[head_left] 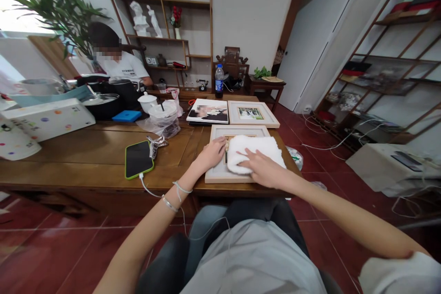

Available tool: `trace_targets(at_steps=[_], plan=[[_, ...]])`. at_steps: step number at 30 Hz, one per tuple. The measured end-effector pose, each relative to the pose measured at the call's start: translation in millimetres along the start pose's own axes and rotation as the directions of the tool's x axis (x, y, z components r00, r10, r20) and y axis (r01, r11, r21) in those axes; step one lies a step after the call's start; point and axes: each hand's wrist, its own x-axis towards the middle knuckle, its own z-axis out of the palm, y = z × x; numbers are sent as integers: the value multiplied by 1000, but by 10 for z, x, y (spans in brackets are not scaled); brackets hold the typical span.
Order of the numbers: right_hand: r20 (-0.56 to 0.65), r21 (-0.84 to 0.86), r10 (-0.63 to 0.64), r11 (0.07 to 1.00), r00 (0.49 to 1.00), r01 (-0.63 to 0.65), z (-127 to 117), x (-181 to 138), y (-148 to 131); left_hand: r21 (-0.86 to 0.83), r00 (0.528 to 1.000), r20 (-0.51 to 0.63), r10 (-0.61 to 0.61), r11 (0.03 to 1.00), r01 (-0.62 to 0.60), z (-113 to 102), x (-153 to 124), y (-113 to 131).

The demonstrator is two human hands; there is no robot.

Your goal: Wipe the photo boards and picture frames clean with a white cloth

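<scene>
A light wooden picture frame [215, 178] lies flat at the table's front edge before me. My left hand [214, 152] rests on its left side, fingers stretched out and lying over the border. Over the middle and right of the frame is a folded white towel [270, 148], which hides most of the picture. My right hand [263, 167] presses on the towel, some fingers spread on top and others tucked against its fold. Just behind lie a second picture frame [272, 121] with a photo in it and a photo book [208, 117] showing a picture of a person.
A phone [138, 160] on a charging cable lies left on the wooden table [93, 156]. Behind it are a plastic-lidded cup [161, 112], blue box [127, 115], white teapot [147, 102] and black pan [99, 106]. A bottle [219, 80] stands farther back. Another person [126, 66] sits across the table.
</scene>
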Motion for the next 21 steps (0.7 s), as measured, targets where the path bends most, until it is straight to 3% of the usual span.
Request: trace_targets(at_steps=[6, 11, 16, 21], plan=[[-115, -164, 156, 971, 981, -174, 12, 596, 455, -20, 1000, 3, -4, 1000, 4, -31, -11, 30], [-99, -219, 181, 955, 979, -199, -12, 881, 493, -36, 1000, 0, -12, 999, 12, -34, -9, 29], [-5, -180, 86, 980, 996, -86, 26, 605, 253, -35, 1000, -3, 16, 999, -16, -12, -1, 9], [129, -25, -110, 993, 986, 114, -184, 42, -17, -24, 1000, -2, 10, 1000, -10, 6, -13, -3]])
